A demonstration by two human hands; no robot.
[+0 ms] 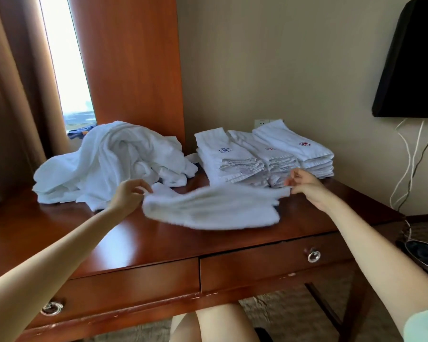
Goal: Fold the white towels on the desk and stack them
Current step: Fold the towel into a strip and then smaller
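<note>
On the desk (139,240): loose towel heap (109,164) back left, folded stacks (265,154) back right, one towel (213,208) spread in front, between left hand (127,196) and right hand (304,186).

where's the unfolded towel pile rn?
Head view, left on the desk: the pile sits by the wood panel, left of the folded stacks, behind the left hand.

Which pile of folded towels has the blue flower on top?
The left pile, nearest the heap of unfolded towels. Its top logo is blue; the middle pile and right pile show red ones.
</note>
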